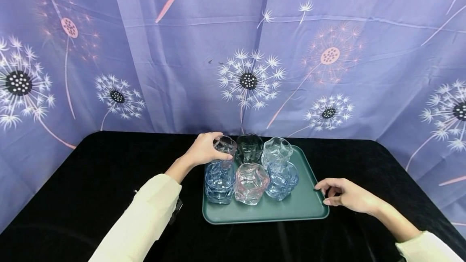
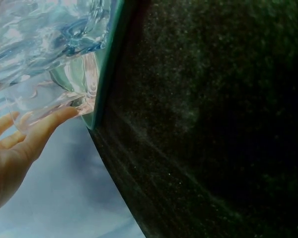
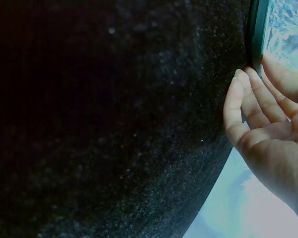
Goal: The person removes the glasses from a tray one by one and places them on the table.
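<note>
My left hand (image 1: pixel 205 148) grips a clear, faintly pink glass (image 1: pixel 225 144) at the back left corner of a green tray (image 1: pixel 306 205), thumb in front and fingers behind. The left wrist view shows its fingers along the side of that pink glass (image 2: pixel 87 94), partly behind a blue glass. Directly in front of it on the tray stands the blue glass (image 1: pixel 220 185). At the tray's right side, my right hand (image 1: pixel 349 195) holds the rim, thumb and curled fingertips at the edge. The right wrist view shows these fingers (image 3: pixel 260 101) against the tray's rim (image 3: pixel 258 34).
Also on the tray are a dark grey glass (image 1: pixel 249 148), a clear glass (image 1: pixel 277 148), a pink-tinted glass (image 1: pixel 251 185) and another blue glass (image 1: pixel 282 179), packed close together. The tray lies on a black cloth-covered table (image 1: pixel 109 181). A purple dandelion-print curtain (image 1: pixel 204 51) hangs behind.
</note>
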The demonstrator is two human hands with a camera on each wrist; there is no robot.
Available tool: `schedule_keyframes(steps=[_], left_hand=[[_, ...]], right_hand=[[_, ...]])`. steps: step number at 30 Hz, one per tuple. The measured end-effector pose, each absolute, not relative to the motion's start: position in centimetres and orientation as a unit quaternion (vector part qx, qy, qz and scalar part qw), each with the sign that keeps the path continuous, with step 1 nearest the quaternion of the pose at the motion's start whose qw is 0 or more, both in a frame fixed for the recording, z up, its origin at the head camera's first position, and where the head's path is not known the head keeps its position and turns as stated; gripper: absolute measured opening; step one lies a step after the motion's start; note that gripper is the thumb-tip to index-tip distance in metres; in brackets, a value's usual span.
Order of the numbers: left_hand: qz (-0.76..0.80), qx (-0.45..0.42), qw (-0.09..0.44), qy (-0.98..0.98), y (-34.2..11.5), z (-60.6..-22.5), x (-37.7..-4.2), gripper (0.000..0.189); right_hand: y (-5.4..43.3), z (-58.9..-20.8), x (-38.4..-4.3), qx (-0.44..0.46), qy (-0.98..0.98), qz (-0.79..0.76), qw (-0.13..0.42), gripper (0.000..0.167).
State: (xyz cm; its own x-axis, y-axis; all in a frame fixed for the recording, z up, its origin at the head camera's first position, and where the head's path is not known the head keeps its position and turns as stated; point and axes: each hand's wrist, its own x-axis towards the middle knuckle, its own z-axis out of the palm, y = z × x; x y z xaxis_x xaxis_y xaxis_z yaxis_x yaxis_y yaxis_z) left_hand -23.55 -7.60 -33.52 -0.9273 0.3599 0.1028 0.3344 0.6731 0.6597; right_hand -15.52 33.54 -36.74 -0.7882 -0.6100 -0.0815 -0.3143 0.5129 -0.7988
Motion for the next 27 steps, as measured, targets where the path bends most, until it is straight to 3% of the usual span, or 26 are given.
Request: schedule_keyframes(steps=[27], left_hand=[[0.36,0.195,0.008,0.912,-10.4,-31.7,-23.8,0.076]], right_hand=[[33.7,-36.8,-15.5,-0.276,0.847,-0.418,0.18,0.031]])
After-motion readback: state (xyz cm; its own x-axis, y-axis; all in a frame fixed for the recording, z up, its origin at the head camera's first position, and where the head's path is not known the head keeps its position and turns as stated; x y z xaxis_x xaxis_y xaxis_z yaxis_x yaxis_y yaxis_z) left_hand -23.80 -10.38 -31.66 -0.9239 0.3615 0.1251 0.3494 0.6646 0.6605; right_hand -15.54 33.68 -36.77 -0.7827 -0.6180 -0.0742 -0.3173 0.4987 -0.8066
